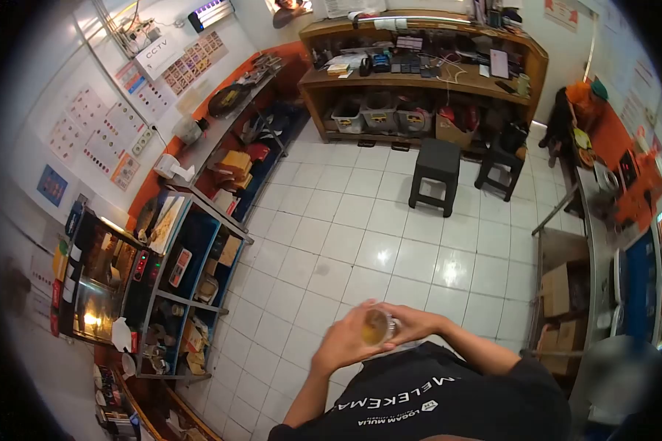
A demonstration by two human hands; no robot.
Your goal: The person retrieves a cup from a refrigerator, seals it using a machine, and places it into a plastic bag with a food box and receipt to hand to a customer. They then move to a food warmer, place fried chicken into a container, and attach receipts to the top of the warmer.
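White tiled floor [335, 209] spreads out before you, bearing two dark plastic stools [439, 165] near a wooden counter [535, 70]. Papers [349, 59], pale cables [456, 73] and small dark devices crowd the counter's desktop, while three grey bins [380, 114] and an open cardboard box [453, 132] line its lower shelf [390, 137]. To your left, a long metal rack [200, 151] holds a large dark round object [228, 99] on top and yellowish-brown packages [235, 162] below; their contents cannot be made out.
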